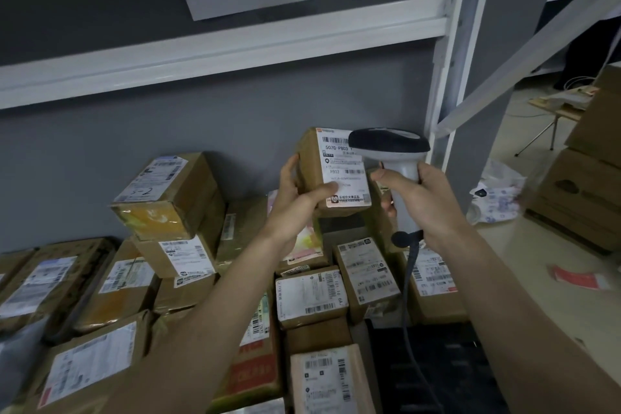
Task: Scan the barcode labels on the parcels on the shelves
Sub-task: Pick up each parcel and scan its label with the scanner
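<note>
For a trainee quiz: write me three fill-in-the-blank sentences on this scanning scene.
1. The left hand holds up a small ____.
2. The right hand grips a ____ by its handle.
3. The label on the held thing faces the ____.

Missing words: parcel; scanner; camera

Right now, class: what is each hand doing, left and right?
Left hand: fingers curled round a small parcel, holding it up.
Right hand: fingers wrapped round the handle of the barcode scanner.
</note>
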